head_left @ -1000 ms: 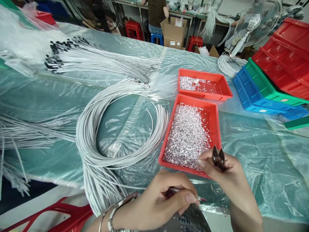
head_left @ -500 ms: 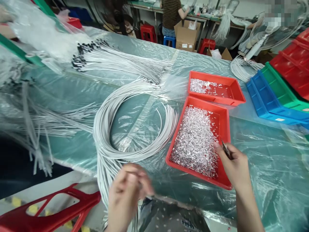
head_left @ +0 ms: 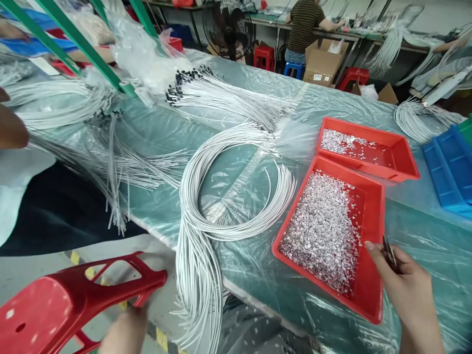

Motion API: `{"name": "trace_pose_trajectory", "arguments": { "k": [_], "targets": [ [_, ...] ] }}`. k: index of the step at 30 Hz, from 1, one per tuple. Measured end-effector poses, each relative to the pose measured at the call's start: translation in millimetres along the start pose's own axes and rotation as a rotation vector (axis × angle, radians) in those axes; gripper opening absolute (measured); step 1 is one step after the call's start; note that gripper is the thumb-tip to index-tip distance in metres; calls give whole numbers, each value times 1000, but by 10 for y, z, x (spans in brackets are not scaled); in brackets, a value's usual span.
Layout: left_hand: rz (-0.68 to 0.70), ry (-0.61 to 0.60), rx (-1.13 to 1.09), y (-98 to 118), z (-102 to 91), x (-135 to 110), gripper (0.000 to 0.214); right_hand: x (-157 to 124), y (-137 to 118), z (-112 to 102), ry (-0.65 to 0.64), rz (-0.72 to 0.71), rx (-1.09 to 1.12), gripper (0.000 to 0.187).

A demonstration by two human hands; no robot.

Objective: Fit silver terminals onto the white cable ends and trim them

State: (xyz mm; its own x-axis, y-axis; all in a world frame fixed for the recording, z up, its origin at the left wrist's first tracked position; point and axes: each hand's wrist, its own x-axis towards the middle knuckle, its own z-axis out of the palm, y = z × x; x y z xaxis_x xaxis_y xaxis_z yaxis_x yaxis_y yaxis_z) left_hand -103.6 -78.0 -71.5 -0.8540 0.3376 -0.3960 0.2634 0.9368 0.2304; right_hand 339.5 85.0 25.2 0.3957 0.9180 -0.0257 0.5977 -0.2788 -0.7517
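My right hand (head_left: 403, 280) is closed around a small pointed metal tool (head_left: 389, 253), whose exact kind is partly hidden by the fingers. Its thumb and fingertip are at the right rim of a red tray (head_left: 376, 236) filled with tiny shiny metal pieces (head_left: 320, 226). At the bottom left, my left hand (head_left: 125, 330) is smeared by motion, beside a leg of a red plastic stool (head_left: 47, 305); its fingers cannot be made out. Between the hands, a coiled bundle of white cables (head_left: 191, 206) lies on the table, its loose ends hanging over the front edge.
Behind the near tray is a second red tray (head_left: 401, 162) with fewer pieces. Black-tipped cables (head_left: 236, 96) lie farther back; more cables (head_left: 147, 167) are at left. Blue bins (head_left: 448, 167) stand at right. One person (head_left: 306, 24) sits beyond the table; another's arm (head_left: 11, 125) shows at left.
The view has swung left. My left hand has dropped from in front of the cable coil to beside the stool. My right hand still holds the tool by the tray.
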Motion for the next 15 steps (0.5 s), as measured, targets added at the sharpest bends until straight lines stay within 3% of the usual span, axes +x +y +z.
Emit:
{"name": "trace_pose_trajectory", "arguments": {
  "k": [2, 4, 5, 6, 8, 10, 12, 15],
  "targets": [
    [59, 232, 64, 253, -357, 1, 30, 6, 19, 1, 8, -6, 21, 36],
    [260, 360, 32, 669, -606, -101, 23, -2, 26, 0, 9, -33, 29, 38],
    [569, 407, -24, 919, -654, -192, 21, -14, 23, -2, 8, -52, 25, 37],
    [913, 320, -61, 1183, -643, -304, 24, -34, 15, -3, -1, -74, 18, 38],
    [1243, 56, -40, 1703, -455, -553, 23, -95, -8, -8, -37, -119, 2, 43],
    [1439, -125, 23, 2146, -120, -772, 15, -173, -24, -19, -68, -147, 0, 44],
    [1515, -213, 80, 2468, 239, -913, 13, -251, -21, -49, -80, -161, 20, 43],
    [1485, -249, 117, 2722, 609, -970, 16, -349, 15, -143, -82, -149, 47, 41]
  ]
}}
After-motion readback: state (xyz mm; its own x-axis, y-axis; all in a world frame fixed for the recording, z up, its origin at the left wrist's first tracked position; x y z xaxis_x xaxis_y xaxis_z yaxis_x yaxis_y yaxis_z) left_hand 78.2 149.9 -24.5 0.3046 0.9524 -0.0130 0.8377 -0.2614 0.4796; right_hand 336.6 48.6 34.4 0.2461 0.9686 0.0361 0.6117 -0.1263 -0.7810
